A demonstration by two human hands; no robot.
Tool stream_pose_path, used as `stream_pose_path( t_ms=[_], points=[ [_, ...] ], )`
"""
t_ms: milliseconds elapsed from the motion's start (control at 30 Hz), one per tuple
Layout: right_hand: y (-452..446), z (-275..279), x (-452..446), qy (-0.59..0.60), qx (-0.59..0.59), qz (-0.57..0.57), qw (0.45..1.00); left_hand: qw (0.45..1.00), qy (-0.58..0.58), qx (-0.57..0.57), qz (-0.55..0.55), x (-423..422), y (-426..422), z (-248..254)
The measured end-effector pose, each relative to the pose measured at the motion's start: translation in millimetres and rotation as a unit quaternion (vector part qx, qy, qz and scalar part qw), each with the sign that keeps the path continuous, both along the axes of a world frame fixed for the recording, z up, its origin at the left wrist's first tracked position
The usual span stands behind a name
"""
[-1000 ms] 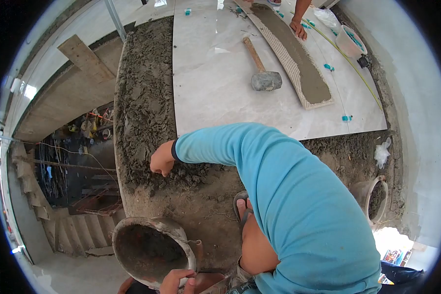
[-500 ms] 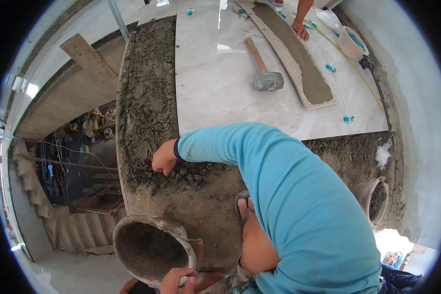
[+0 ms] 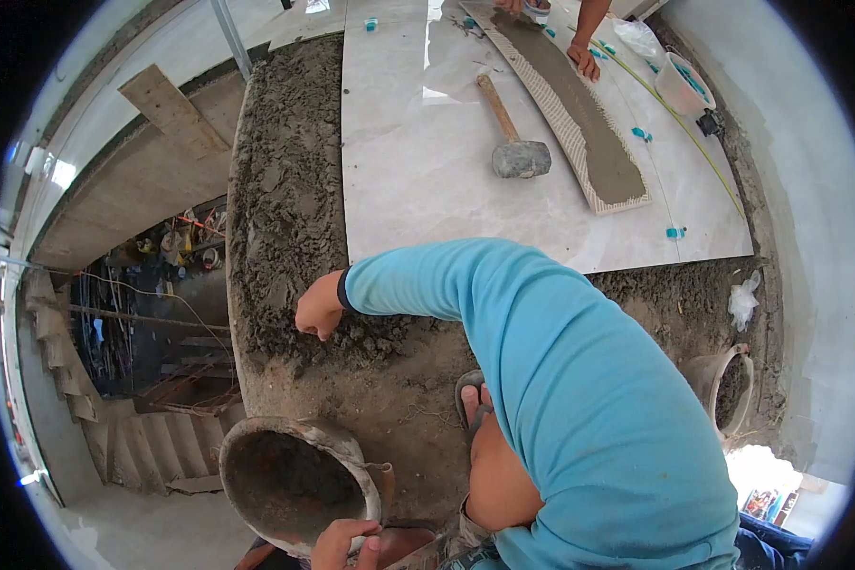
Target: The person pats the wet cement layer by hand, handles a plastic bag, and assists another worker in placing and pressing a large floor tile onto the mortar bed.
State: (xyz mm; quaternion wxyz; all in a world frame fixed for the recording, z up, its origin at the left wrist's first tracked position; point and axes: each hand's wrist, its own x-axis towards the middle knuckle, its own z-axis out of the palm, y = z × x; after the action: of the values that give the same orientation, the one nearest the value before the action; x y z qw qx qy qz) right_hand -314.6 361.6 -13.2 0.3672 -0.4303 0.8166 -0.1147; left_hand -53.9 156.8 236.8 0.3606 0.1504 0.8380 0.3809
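"Up beside a stairwell (image 3: pixel 176 332), what's your feed showing, floor-wise?"

"Mostly big pale tiles (image 3: pixel 427 199) with a rough strip of grey mortar (image 3: pixel 290 142) down their left side, then bare gritty floor (image 3: pixel 351 399) nearer the body. I've got a pale wall (image 3: pixel 817 285) on the right. A mallet (image 3: pixel 521 159) lies on the tiles, near a mortar-spread tile strip (image 3: pixel 608 171), and a co-worker's hand (image 3: pixel 584 62) is planted on the tiles past that."

"Cool, and the hands on your end?"

"Right hand (image 3: pixel 320 306) is curled, fingers bent down at the near end of that mortar. Can't tell if it's pinching anything, the knuckles hide it. Left hand (image 3: pixel 345 544) has bent fingers at the rim of the bucket (image 3: pixel 328 437); can't tell how firm the grip is."

"So where's the stuff, relative to them?"

"Mortar's under and beyond the right hand, bucket's tipped toward me, between the two hands, with its rim right by the left."
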Motion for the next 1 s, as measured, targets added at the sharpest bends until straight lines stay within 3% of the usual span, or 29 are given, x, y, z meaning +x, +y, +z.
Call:
stream_pose_path(
  t_ms=[1000],
  points=[
    [-0.9,-1.4,0.8,0.028,-0.002,0.016,0.999,0.999,0.014,0.029,-0.007,0.0,1.9,-2.5]
  ],
)
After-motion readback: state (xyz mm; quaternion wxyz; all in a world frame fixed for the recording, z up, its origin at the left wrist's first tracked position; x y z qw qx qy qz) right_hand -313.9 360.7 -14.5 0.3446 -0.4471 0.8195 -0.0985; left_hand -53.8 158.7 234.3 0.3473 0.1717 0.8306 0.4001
